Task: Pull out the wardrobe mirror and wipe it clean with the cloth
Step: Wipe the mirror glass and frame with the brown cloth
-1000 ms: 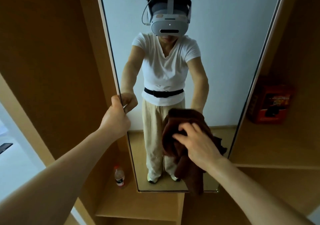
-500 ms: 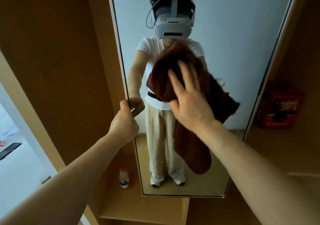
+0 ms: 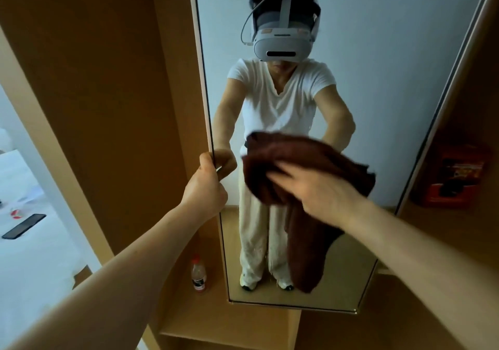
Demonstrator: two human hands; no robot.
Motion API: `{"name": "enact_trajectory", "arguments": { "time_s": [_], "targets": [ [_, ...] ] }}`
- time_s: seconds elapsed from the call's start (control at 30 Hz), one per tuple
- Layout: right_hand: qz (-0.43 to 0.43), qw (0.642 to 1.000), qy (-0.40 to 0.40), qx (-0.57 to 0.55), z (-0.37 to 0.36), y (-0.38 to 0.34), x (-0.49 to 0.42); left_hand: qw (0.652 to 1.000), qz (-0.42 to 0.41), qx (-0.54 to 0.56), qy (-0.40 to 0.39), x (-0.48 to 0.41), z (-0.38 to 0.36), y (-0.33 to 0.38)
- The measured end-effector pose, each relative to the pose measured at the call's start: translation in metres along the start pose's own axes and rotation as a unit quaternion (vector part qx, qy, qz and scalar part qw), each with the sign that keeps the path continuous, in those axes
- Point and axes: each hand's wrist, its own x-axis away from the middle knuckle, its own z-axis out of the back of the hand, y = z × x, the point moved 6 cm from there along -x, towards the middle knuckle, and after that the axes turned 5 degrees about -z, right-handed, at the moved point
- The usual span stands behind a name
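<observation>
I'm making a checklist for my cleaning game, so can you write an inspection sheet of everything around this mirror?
Surface: mirror stands upright; smears too faint to judge.
Job's things: brown cloth lies against the glass at mid-height.
Clutter: bottle on the wardrobe shelf, left of the mirror; red box on a shelf to its right.
Grips: left hand grips the mirror's left edge; right hand presses the cloth with flat fingers.
Cables: headset cable, seen in the reflection.
Surroundings: dark phone on a white surface, far left.
</observation>
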Motion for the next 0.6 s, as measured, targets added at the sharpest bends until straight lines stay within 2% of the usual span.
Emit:
{"name": "enact_trajectory", "arguments": {
  "time_s": [0.17,0.27,0.33,0.53,0.6],
  "targets": [
    [-0.048,0.984,0.171,0.022,0.093,0.018,-0.073,1.000,0.022,-0.007,0.001,0.003,0.001,0.005],
    [-0.080,0.972,0.220,0.022,0.094,0.010,-0.084,1.000,0.024,-0.012,-0.005,0.002,-0.002,0.005],
    [-0.078,0.976,0.204,0.010,0.075,0.001,-0.082,1.000,0.011,-0.005,0.000,0.001,-0.001,0.004],
    [0.012,0.995,0.089,0.038,0.003,-0.024,-0.049,0.996,-0.039,0.072,0.024,0.003,0.000,-0.004],
    [0.029,0.996,0.078,0.023,-0.017,-0.029,-0.036,0.992,-0.061,0.101,0.045,0.001,-0.001,-0.008]
  ]
}}
